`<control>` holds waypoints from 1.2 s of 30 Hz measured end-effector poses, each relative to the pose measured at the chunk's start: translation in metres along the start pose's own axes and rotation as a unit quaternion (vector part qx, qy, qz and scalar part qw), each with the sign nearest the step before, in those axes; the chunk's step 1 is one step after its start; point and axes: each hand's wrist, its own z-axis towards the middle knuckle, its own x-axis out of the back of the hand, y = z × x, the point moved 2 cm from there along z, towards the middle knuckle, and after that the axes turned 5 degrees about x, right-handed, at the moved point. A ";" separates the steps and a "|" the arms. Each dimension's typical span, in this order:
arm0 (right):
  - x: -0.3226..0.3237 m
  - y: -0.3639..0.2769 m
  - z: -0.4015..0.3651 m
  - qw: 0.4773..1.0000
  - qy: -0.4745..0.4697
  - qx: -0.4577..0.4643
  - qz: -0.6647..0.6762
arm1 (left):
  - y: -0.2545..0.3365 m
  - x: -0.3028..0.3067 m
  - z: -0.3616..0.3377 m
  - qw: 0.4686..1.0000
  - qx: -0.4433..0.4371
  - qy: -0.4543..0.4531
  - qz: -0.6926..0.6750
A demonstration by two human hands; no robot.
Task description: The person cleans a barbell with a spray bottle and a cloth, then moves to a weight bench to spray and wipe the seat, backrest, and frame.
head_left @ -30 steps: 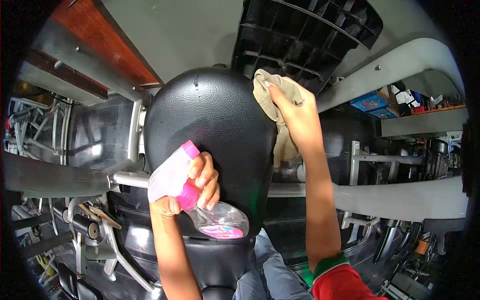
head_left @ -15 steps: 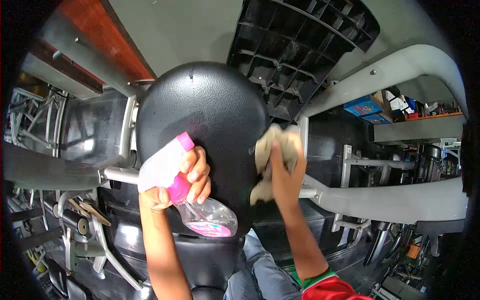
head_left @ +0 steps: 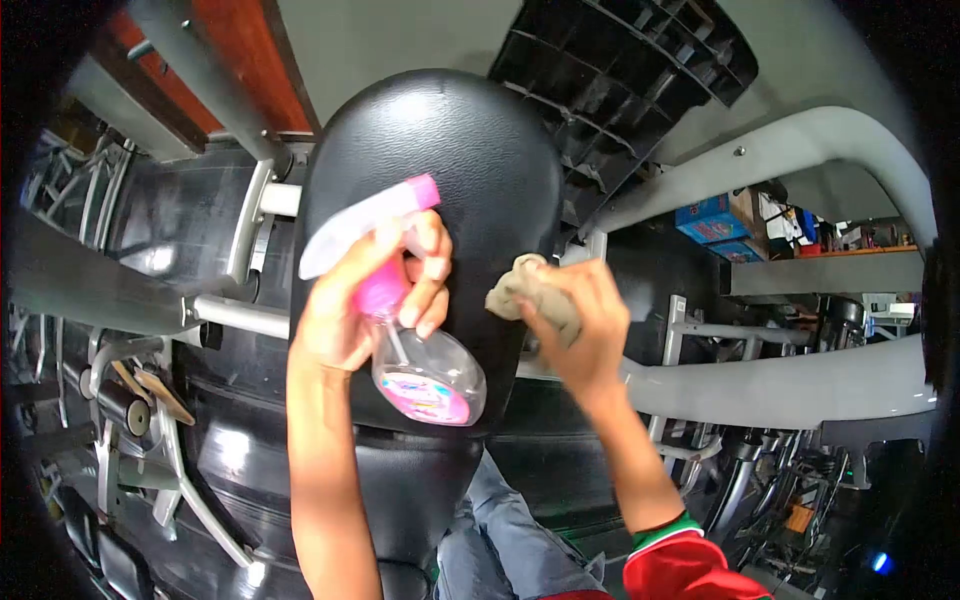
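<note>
My left hand (head_left: 375,285) is wrapped round the neck and trigger of a spray bottle (head_left: 430,375) with a pink and white head. The bottle is clear, carries a pink label, and tilts above a black padded backrest (head_left: 450,150). Its pink nozzle points toward the far part of the pad. In my right hand (head_left: 585,320) a crumpled beige cloth (head_left: 535,295) is gripped between thumb and fingers, over the pad's right edge. Below the backrest lies a black seat pad (head_left: 410,485).
Grey metal frame arms (head_left: 780,385) curve around the right side, with another bar (head_left: 240,315) at the left. A black ribbed plastic panel (head_left: 620,70) leans at the back. Blue boxes (head_left: 715,220) stand near a shelf at right. More gym equipment surrounds the bench.
The spray bottle has risen and moved further up over the pad with my left hand. My right hand has turned, and the cloth is now bunched more tightly. The view has shifted slightly.
</note>
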 end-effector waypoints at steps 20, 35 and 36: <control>-0.007 -0.026 0.099 0.998 0.012 0.050 -0.021 | -0.018 -0.017 -0.066 0.889 -0.092 0.398 0.206; -0.014 -0.049 0.103 0.994 -0.038 0.092 -0.035 | -0.032 0.026 -0.104 0.953 -0.149 0.230 0.131; -0.018 -0.057 0.101 0.996 -0.020 0.089 -0.025 | -0.031 0.026 -0.105 0.952 -0.152 0.231 0.130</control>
